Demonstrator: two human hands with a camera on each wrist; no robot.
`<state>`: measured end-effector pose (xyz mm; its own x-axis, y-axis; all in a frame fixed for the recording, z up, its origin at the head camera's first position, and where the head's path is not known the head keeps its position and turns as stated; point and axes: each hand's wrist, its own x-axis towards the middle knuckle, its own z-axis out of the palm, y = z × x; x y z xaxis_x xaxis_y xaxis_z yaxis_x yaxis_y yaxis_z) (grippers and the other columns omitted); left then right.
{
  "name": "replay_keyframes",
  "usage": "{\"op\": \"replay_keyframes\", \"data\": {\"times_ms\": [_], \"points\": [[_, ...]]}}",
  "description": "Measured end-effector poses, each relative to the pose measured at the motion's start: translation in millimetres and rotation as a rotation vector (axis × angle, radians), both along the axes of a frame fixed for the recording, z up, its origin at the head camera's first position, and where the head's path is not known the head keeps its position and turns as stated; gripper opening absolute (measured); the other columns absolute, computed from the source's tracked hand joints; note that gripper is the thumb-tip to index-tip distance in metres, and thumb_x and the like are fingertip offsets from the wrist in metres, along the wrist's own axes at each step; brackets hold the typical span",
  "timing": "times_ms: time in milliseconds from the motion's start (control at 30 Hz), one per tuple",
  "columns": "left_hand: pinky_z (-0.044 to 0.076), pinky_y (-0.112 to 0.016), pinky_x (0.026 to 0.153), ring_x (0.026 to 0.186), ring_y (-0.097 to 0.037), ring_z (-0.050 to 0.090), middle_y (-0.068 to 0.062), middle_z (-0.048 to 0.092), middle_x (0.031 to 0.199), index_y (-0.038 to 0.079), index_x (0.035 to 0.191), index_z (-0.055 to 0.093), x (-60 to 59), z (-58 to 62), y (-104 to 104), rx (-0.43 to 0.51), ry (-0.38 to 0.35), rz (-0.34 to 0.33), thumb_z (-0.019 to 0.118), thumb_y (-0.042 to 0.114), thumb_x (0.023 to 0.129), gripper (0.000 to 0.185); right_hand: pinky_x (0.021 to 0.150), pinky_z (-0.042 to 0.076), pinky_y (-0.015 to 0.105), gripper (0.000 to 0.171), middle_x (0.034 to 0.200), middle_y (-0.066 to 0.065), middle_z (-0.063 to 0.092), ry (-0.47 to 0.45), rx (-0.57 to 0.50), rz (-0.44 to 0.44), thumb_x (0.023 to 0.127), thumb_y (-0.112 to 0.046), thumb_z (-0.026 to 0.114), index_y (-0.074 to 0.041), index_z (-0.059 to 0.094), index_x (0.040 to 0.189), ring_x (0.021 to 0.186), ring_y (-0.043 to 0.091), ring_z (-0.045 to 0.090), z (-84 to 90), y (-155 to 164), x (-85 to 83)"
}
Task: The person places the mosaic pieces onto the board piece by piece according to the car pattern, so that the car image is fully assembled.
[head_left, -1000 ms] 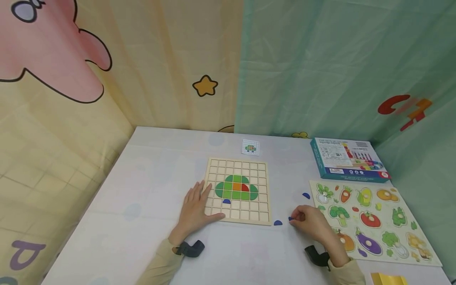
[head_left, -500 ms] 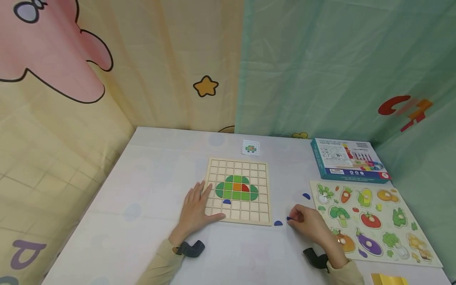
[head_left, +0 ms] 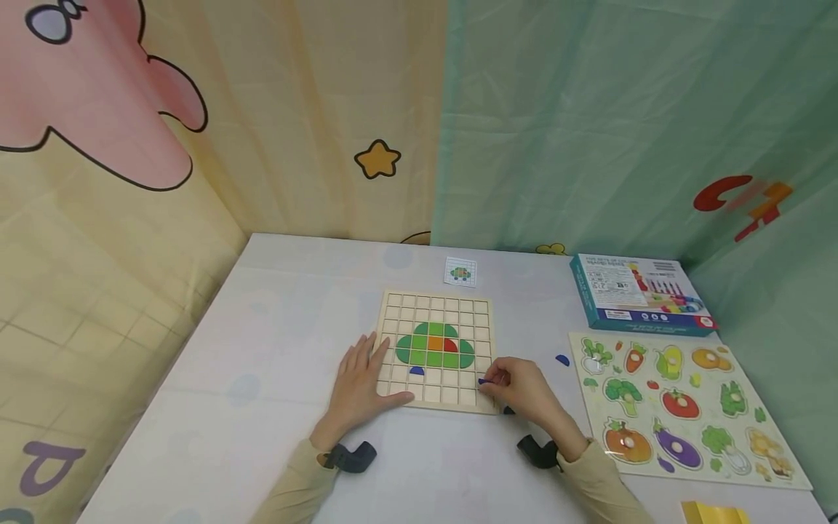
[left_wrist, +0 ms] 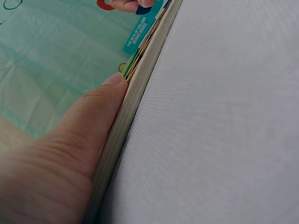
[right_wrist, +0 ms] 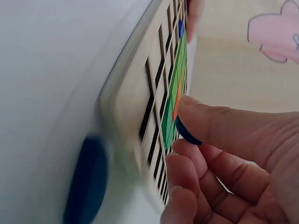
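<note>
A wooden grid board (head_left: 452,397) lies on the table, with green, orange and red tiles forming a rounded shape in its middle. One blue half-round tile (head_left: 416,370) sits below that shape. My left hand (head_left: 356,389) rests on the board's left side, fingers spread and thumb along the near edge. Over the board's right edge, my right hand (head_left: 524,389) pinches another blue half-round tile (right_wrist: 188,131) between thumb and forefinger. A further blue tile (right_wrist: 86,182) lies beside the board, mostly hidden by the right hand in the head view. Another blue tile (head_left: 562,360) lies farther right.
Behind the board lies a small pattern card (head_left: 460,271). To the right are a vegetable puzzle board (head_left: 592,422) and, behind it, a flat cardboard box (head_left: 644,295). A yellow object (head_left: 713,513) shows at the bottom right. Curtains rise behind the table.
My right hand has moved left with the pinched blue tile, from the table beside the puzzle to the grid board's right edge. My left hand has stayed still.
</note>
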<state>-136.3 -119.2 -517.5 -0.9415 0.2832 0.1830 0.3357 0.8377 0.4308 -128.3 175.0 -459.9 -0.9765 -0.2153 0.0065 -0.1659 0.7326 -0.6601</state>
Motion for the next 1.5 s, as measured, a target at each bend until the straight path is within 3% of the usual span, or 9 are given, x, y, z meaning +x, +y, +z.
{"op": "replay_keyframes", "data": {"times_ms": [567, 967, 1500], "points": [[0.01, -0.048, 0.112, 0.142, -0.032, 0.01, -0.017, 0.019, 0.154, 0.008, 0.149, 0.029, -0.9, -2.1, 0, -0.008, 0.013, 0.002, 0.068, 0.068, 0.07, 0.107, 0.051, 0.042, 0.022, 0.006, 0.065, -0.011, 0.055, 0.038, -0.03, 0.234, 0.081, -0.012, 0.075, -0.013, 0.069, 0.078, 0.058, 0.006, 0.048, -2.4, -73, -21.2], [0.011, -0.048, 0.112, 0.141, -0.032, 0.011, -0.017, 0.02, 0.154, 0.007, 0.149, 0.03, -0.9, 0.0, 0, -0.001, 0.023, -0.002, 0.068, 0.068, 0.07, 0.106, 0.052, 0.042, 0.022, 0.008, 0.065, -0.012, 0.056, 0.052, 0.023, 0.24, 0.081, -0.015, 0.075, -0.014, 0.069, 0.077, 0.058, 0.004, 0.05, 0.4, -93, -27.0], [0.01, -0.048, 0.112, 0.141, -0.032, 0.01, -0.017, 0.019, 0.154, 0.007, 0.149, 0.029, -1.4, 1.5, -1, 0.0, 0.009, -0.007, 0.068, 0.067, 0.071, 0.106, 0.053, 0.041, 0.023, 0.013, 0.062, -0.012, 0.052, 0.074, 0.071, 0.232, 0.077, -0.018, 0.079, -0.016, 0.067, 0.073, 0.058, 0.004, 0.048, -1.7, -96, -30.0]]}}
